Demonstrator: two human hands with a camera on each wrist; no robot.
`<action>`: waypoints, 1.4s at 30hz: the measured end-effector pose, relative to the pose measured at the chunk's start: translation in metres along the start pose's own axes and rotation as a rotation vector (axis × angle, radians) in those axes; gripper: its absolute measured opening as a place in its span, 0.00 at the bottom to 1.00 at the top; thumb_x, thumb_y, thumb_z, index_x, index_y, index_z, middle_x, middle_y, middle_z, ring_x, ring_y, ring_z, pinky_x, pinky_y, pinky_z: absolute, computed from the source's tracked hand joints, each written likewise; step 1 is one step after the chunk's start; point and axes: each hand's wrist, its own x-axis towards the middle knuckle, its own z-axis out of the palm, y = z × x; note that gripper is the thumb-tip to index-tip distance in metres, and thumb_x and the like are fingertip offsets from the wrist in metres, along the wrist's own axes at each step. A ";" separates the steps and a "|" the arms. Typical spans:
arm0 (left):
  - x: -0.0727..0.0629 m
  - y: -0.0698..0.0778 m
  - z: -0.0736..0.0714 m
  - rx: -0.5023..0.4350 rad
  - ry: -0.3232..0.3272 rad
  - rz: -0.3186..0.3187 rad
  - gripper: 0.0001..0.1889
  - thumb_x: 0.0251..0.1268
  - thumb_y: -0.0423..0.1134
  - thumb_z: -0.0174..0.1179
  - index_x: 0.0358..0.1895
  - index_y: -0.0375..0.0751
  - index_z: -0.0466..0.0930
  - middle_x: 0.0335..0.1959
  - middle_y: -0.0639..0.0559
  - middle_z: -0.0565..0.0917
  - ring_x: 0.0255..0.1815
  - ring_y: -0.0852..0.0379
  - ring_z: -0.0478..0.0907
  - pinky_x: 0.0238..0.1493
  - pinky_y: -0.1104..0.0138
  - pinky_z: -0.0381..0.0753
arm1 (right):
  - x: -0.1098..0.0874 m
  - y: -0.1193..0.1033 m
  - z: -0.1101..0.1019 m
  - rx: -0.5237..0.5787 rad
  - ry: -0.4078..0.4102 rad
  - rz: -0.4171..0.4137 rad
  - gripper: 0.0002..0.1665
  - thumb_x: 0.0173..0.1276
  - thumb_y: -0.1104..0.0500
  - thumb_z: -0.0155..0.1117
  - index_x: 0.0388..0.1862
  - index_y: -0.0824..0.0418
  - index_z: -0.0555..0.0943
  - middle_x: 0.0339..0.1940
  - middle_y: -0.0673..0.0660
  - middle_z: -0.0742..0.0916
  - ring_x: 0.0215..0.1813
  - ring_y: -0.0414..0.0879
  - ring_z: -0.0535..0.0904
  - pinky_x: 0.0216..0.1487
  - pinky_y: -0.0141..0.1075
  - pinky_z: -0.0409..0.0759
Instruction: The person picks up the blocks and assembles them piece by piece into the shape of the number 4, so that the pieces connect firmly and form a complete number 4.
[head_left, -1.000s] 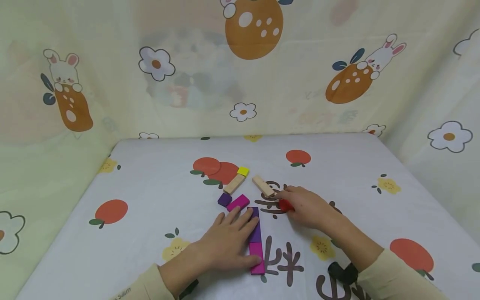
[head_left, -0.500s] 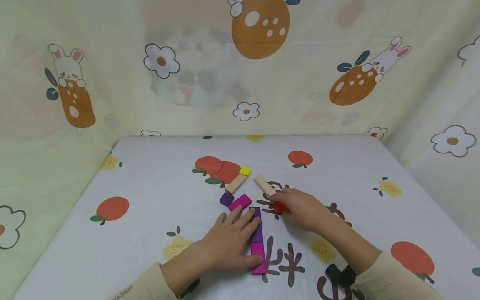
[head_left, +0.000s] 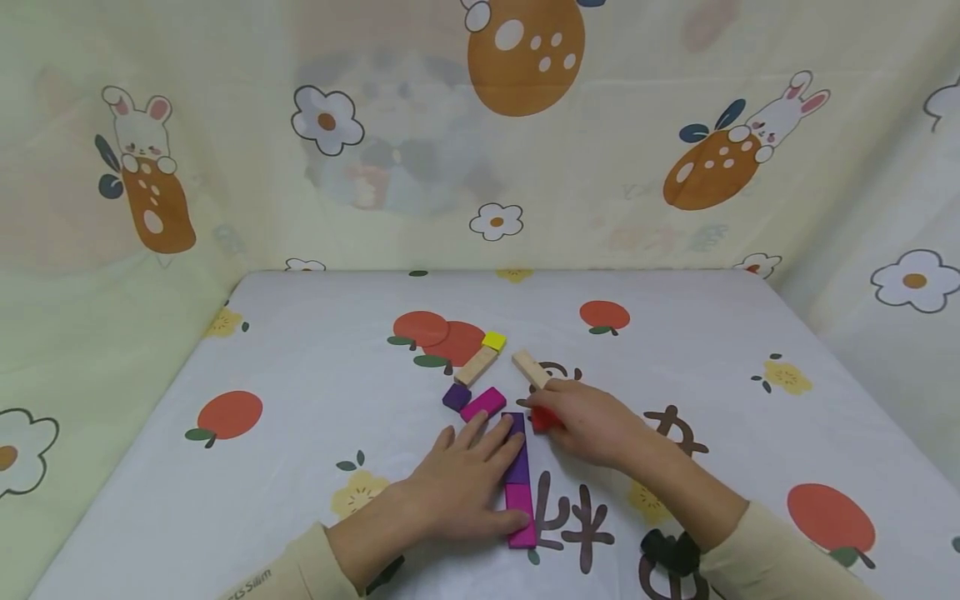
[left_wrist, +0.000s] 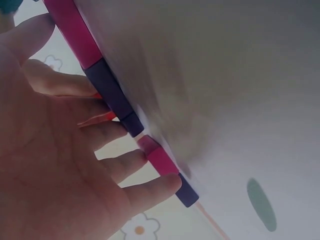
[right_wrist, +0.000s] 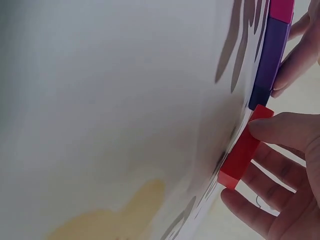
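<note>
The red block point(head_left: 542, 419) has moved leftward across the desk point(head_left: 690, 333), carried by the right hand point(head_left: 592, 423), and is now just beside the far end of the purple block point(head_left: 519, 468). The right hand pinches the red block between thumb and fingers; contact between the red block and the purple block cannot be confirmed. The left hand point(head_left: 461, 490) is spread wide and rests over the purple block and the lower magenta block point(head_left: 519, 498), which lie end to end as a straight column; it grips nothing. Status, as judged: the column is laid. To its far left, the upper magenta block point(head_left: 483, 404), purple cube point(head_left: 456, 397), left wood block point(head_left: 476, 365) and yellow cube point(head_left: 494, 341) form a bent line that appears set. On the right side, the right wood block point(head_left: 529, 368) lies slanted, its near end hidden by the fingers. The red block is not yet released; its final alignment and release appear to remain. Whether further blocks are required cannot be determined.
</note>
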 end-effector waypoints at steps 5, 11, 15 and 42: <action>0.000 -0.001 0.000 0.004 0.000 -0.003 0.50 0.61 0.74 0.57 0.84 0.58 0.54 0.87 0.57 0.51 0.88 0.44 0.43 0.79 0.37 0.57 | 0.003 -0.004 0.002 -0.009 -0.007 -0.009 0.24 0.65 0.61 0.75 0.60 0.59 0.85 0.48 0.54 0.86 0.49 0.47 0.82 0.55 0.44 0.86; 0.000 -0.001 0.001 -0.001 -0.001 0.001 0.50 0.62 0.74 0.57 0.84 0.57 0.55 0.87 0.56 0.51 0.87 0.44 0.43 0.78 0.37 0.58 | 0.004 -0.007 0.001 -0.028 -0.012 -0.046 0.23 0.64 0.61 0.76 0.59 0.61 0.85 0.49 0.56 0.87 0.51 0.49 0.83 0.58 0.46 0.86; 0.000 0.000 0.000 -0.003 -0.003 0.002 0.50 0.62 0.74 0.57 0.84 0.57 0.55 0.87 0.56 0.51 0.87 0.44 0.43 0.78 0.37 0.59 | 0.004 -0.008 0.001 -0.030 -0.026 -0.050 0.24 0.64 0.61 0.76 0.59 0.61 0.85 0.50 0.57 0.87 0.53 0.50 0.83 0.59 0.47 0.85; 0.000 0.003 -0.004 -0.010 -0.014 -0.002 0.50 0.62 0.74 0.57 0.84 0.57 0.54 0.87 0.56 0.50 0.88 0.44 0.42 0.77 0.37 0.61 | 0.005 -0.008 0.003 -0.036 -0.038 -0.052 0.25 0.64 0.59 0.76 0.61 0.60 0.85 0.49 0.56 0.87 0.53 0.50 0.83 0.58 0.47 0.85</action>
